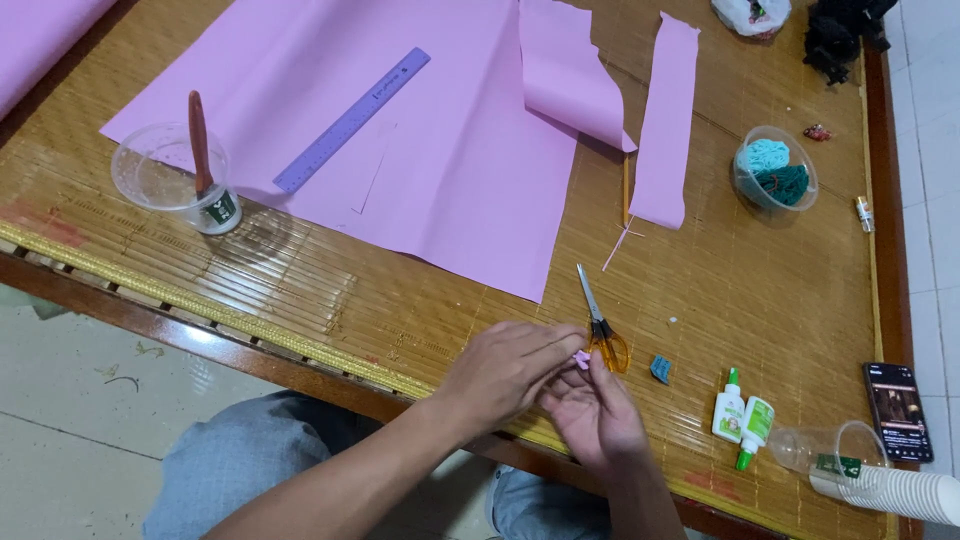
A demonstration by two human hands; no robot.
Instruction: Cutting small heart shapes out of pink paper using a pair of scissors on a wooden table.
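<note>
My left hand point(505, 370) and my right hand point(595, 415) meet over the near edge of the bamboo mat table point(420, 300). Both pinch a tiny pink paper piece point(580, 357) between their fingertips. Orange-handled scissors point(601, 325) lie shut on the mat just beyond my fingers. A large pink paper sheet point(450, 150) spreads across the table's far side, with a purple ruler point(352, 120) on it.
A pink paper strip point(665, 120) and a pencil point(626, 190) lie at right. A clear cup with an orange tool point(185, 170), a bowl of green yarn point(775, 170), two glue bottles point(742, 415), a phone point(897, 410), stacked paper cups point(890, 485) and a small blue object point(661, 369) sit around.
</note>
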